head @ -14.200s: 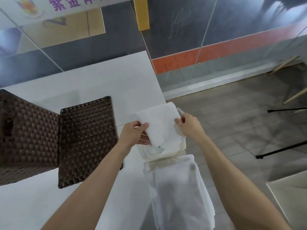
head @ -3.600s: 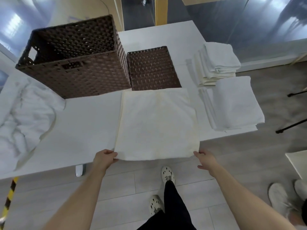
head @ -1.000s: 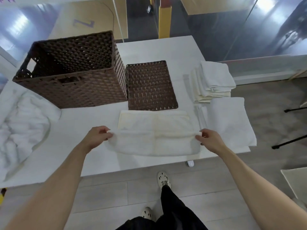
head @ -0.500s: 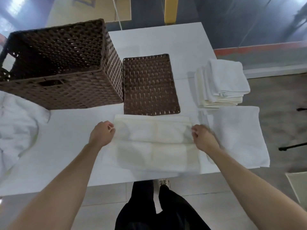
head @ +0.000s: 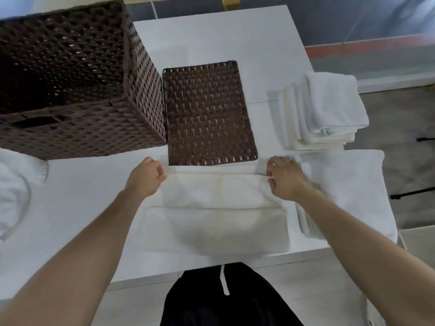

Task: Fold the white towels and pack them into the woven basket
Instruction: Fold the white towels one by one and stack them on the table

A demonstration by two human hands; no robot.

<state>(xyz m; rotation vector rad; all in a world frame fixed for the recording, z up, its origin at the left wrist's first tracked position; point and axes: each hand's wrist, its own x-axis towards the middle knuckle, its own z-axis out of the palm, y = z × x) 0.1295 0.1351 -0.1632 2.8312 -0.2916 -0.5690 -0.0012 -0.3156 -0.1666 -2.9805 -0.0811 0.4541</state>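
Observation:
A white towel [head: 216,215] lies on the white table [head: 77,208] in front of me, its near part folded up over itself toward the far edge. My left hand [head: 146,178] pinches the folded layer's left corner. My right hand [head: 283,181] pinches its right corner. Both corners sit close to the towel's far edge, just below the basket lid. The dark brown woven basket [head: 70,81] stands open at the far left, its inside in shadow.
The woven lid [head: 207,114] lies flat beside the basket. A stack of folded towels [head: 322,111] sits at the far right, with a flatter folded towel pile [head: 348,191] nearer. Crumpled white towels [head: 14,191] lie at the left edge. The table's front edge is near my legs.
Both hands have carried the towel's near edge away from me, from mid-towel up to its far edge by the lid. My view has moved closer to the table.

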